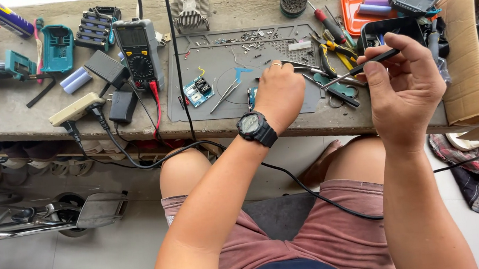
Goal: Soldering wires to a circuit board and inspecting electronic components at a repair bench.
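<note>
I see an evenly bright, daylit picture, with soft light and only faint shadows under the bench edge point(22, 126) at the left of the frame. The top edge is washed out to near white, and the upper corners bow from the wide lens. Focus is sharp across the frame, with no motion blur.
</note>
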